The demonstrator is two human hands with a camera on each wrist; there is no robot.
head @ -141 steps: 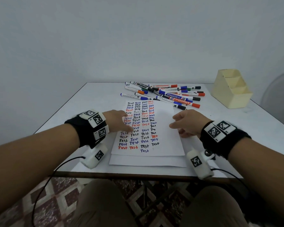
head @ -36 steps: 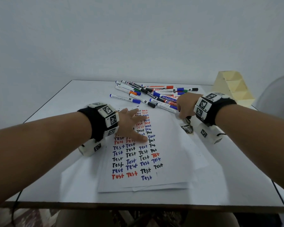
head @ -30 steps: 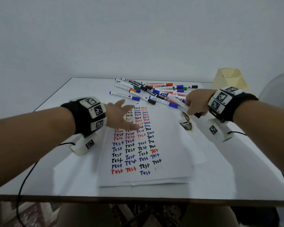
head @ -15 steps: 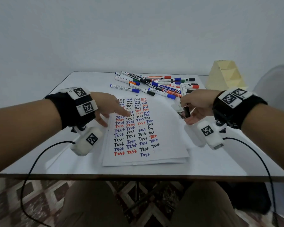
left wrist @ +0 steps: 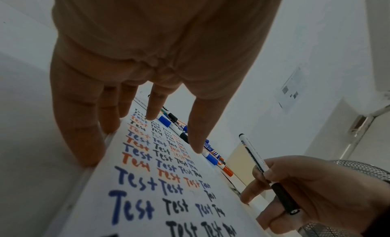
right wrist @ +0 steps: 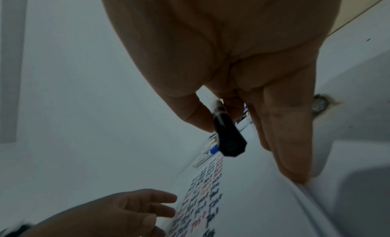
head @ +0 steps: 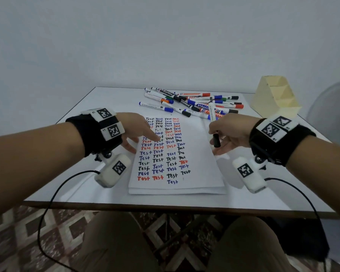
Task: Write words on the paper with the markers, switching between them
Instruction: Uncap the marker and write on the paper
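A white paper (head: 196, 163) (left wrist: 160, 212) (right wrist: 249, 199) covered with rows of "Test" in black, blue and red lies at the table's middle. My left hand (head: 139, 132) (left wrist: 135, 117) (right wrist: 135, 207) rests flat on its left edge with straight, spread fingers. My right hand (head: 227, 132) (right wrist: 232, 120) (left wrist: 299, 190) hovers over the paper's right edge and pinches a white marker with a black cap (head: 214, 126) (left wrist: 272, 180) (right wrist: 226, 135). The cap is on and points toward me. Several more markers (head: 196, 103) (left wrist: 190, 140) lie in a loose pile beyond the paper.
A cream tiered holder (head: 275, 99) stands at the table's (head: 106, 99) back right. More sheets lie under the top paper. Camera cables hang off the table's front edge. A mesh fan (left wrist: 363, 169) stands to the right.
My right hand picked a black-capped marker from the pile and drew it back over the paper's right edge. My left hand stayed on the paper's left side.
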